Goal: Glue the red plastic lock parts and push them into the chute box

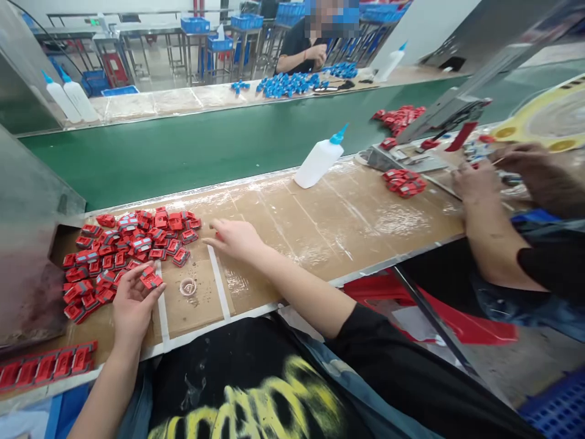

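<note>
Brown-covered worktop (315, 222) runs beside a green conveyor belt (192, 155) here, with blue plastic bins (195, 25) on stands beyond. From where I stand, the person's left hand (130, 302) is half curled, pinching a small red-and-grey rectangular plastic piece (151, 278) between thumb and fingers, just in front of a loose heap of similar red pieces (132, 235). Their right hand (240, 239) reaches out near the heap's right edge, fingers partly extended; a speck of red shows by the fingertips, but I can't tell whether it's gripped. Yellow lettering sprawls across the person's black shirt (219, 366), too folded for me to read. Between the hands and the worktop's near edge sits a small round clear dish (181, 287), its contents unclear. Farther off stands a white plastic bottle with a blue nozzle (319, 163); I can't make out what's inside.
</note>
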A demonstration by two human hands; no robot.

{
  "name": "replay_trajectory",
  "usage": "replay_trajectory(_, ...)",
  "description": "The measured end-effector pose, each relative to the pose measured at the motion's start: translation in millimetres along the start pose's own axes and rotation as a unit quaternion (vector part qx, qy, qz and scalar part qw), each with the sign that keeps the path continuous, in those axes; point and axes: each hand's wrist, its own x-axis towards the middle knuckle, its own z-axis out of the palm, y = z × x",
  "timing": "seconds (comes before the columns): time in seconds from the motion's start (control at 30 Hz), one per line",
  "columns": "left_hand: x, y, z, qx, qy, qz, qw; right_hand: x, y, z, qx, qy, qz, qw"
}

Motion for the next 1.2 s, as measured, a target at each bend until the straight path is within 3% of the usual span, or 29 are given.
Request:
replay_trajectory(0.13,-3.1,15.5,3.9,-0.005,-0.047,-0.014,0.999,13.0,27.4,6.2,-0.015,-0.065,0.005,0.998)
replay_trajectory(0.23,-6.0,28.0,8.7,0.008,-0.068,-0.038,0.997,10.1,19.4,5.8,0.149,-0.029,-0.021,0.988)
replay_trajectory(0.3,-6.9,34.7,12.6,0.019,-0.081,-0.043,0.996,2.3,0.5,-1.1,0.318,0.028,-0.05,0.946)
replay_trajectory(0.4,-6.9,42.1,19.4,0.023,-0.112,-0.058,0.992,-12.7,-37.3,-16.3,0.516,0.093,-0.09,0.847)
replay_trajectory(0.5,-6.0,47.6,26.4,0.008,-0.144,-0.075,0.987,-23.6,-67.6,-25.2,0.609,0.104,-0.14,0.773)
replay_trajectory(0.57,-5.5,51.1,29.7,0.003,-0.164,-0.08,0.983,-27.3,-77.5,-24.1,0.629,0.087,-0.165,0.754)
replay_trajectory(0.7,-5.4,56.6,32.7,0.009,-0.199,-0.09,0.976,-28.9,-78.7,-13.4,0.611,0.094,-0.189,0.763)
replay_trajectory(0.93,-6.7,55.2,34.4,0.003,-0.211,-0.105,0.972,-28.5,-63.8,-9.1,0.446,0.2,-0.294,0.821)
replay_trajectory(1.1,-5.6,60.4,33.7,0.017,-0.244,-0.126,0.961,-31.7,-53.5,-7.4,0.388,0.228,-0.35,0.821)
replay_trajectory(1.2,-6.0,64.6,33.6,0.019,-0.264,-0.136,0.955,-35.8,-48.3,-6.7,0.355,0.214,-0.367,0.833)
